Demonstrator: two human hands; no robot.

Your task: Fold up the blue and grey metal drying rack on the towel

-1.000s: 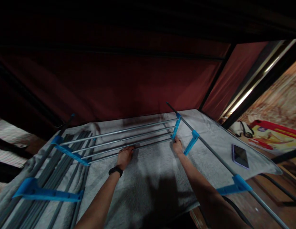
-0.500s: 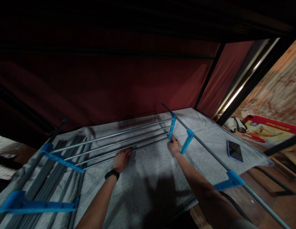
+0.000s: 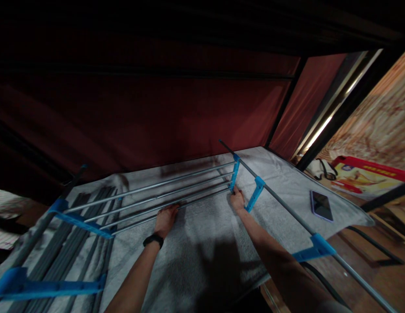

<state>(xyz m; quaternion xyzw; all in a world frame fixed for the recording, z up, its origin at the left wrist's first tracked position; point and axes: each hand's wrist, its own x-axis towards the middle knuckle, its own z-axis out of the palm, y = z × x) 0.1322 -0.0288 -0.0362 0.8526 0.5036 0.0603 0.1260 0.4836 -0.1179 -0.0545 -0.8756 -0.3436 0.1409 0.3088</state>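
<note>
A rack frame lies across the grey cloth, with several metal tubes (image 3: 146, 193) running between a blue plastic bracket (image 3: 81, 224) on the left and another blue bracket (image 3: 235, 173) on the right. My left hand (image 3: 166, 218), with a dark band at its wrist, is closed round the nearest tube around its middle. At that tube's right end, my right hand (image 3: 237, 200) has its fingers closed on the lower end of the right bracket. A long grey pole (image 3: 282, 204) passes through the right bracket and two more blue brackets (image 3: 254, 195). My fingertips are partly hidden.
Several loose grey tubes (image 3: 63, 241) lie on the cloth (image 3: 202, 243) at the left, under another blue bracket (image 3: 48, 287). A phone (image 3: 321, 206) rests at the right. Beyond it are a red and yellow box (image 3: 372, 174) and a dark upright frame post (image 3: 344, 108).
The rack's left end, with its brackets and pole, has shifted slightly left. My right hand has moved a little left with the right bracket. Both hands keep their hold.
</note>
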